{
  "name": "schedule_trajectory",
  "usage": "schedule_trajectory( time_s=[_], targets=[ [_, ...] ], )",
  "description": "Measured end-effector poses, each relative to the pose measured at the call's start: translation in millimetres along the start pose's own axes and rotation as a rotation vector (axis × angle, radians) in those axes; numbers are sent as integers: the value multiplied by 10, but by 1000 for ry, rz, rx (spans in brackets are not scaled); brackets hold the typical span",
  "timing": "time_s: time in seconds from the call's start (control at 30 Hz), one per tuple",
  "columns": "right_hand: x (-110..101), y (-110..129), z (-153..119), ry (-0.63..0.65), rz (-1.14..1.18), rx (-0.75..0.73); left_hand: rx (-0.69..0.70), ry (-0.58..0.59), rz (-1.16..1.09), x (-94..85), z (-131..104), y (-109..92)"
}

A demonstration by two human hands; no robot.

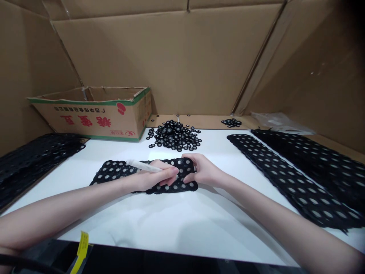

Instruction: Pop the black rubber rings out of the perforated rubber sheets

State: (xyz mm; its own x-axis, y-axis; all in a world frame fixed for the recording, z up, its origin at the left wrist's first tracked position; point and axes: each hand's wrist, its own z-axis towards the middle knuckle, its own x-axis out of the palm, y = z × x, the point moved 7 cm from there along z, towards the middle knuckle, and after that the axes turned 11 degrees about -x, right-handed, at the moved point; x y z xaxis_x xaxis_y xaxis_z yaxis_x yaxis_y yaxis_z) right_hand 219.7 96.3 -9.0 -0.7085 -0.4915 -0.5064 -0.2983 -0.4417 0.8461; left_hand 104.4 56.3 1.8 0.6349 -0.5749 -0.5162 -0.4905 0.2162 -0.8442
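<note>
My left hand (159,173) is closed round a slim white pen-like tool (139,165), whose back end points up and left. Its tip is hidden by my fingers, low over a black perforated sheet (111,171) that lies flat on the white table. Rows of round holes run through this sheet, with white showing in them. At the sheet's right end, my right hand (202,170) grips the edge, thumb and fingers curled on it. A heap of small black rings (175,137) lies just beyond the sheet.
Behind the heap, a smaller pile of rings (231,122) lies near the cardboard wall (171,64). An open cardboard box (94,120) stands at the back left. More perforated black sheets (279,171) lie on the right, and a dark stack (34,160) is at the left.
</note>
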Motion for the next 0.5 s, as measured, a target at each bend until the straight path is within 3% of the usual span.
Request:
schedule_trajectory(
  time_s=[0.23,0.5],
  targets=[
    [11,19,1,4,9,2,-4,36,60,67,21,-1],
    [17,39,-30,27,39,-32,82,55,184,90,4,-49]
  ],
)
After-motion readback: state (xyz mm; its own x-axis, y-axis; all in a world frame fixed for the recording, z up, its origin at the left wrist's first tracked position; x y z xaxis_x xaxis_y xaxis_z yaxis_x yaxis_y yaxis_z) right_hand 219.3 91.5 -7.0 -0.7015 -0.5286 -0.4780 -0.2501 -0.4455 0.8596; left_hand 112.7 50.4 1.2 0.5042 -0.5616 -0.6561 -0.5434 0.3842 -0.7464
